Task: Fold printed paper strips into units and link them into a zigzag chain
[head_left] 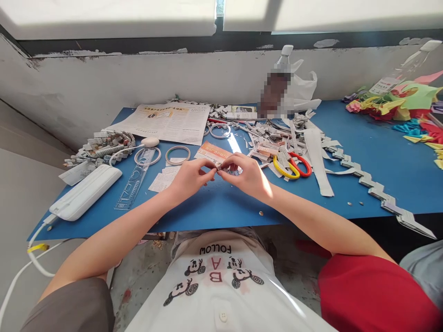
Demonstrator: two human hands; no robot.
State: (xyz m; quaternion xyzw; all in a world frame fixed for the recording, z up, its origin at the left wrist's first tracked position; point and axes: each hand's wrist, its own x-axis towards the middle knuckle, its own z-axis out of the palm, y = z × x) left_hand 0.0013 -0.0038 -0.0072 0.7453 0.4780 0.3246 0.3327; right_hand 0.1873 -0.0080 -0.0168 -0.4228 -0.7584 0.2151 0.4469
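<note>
Over the blue table (228,213), both hands meet with their fingertips pinched on a small folded piece of paper (218,167). My left hand (192,177) grips its left end between thumb and forefinger. From the other side my right hand (244,173) pinches it too, covering most of the piece. An orange-and-white printed paper (211,150) lies just behind the fingers. Right of my right hand are scissors (292,166) with yellow and red handles, partly under loose paper strips. Small printed slips (161,181) lie beside my left hand.
Tape rolls (177,155), a clear ruler (133,184) and a white corded device (86,191) lie on the left. A newspaper (166,121) and a bottle (277,85) are at the back. A folded paper chain (375,188) runs over the right front edge; coloured papers (394,103) lie beyond.
</note>
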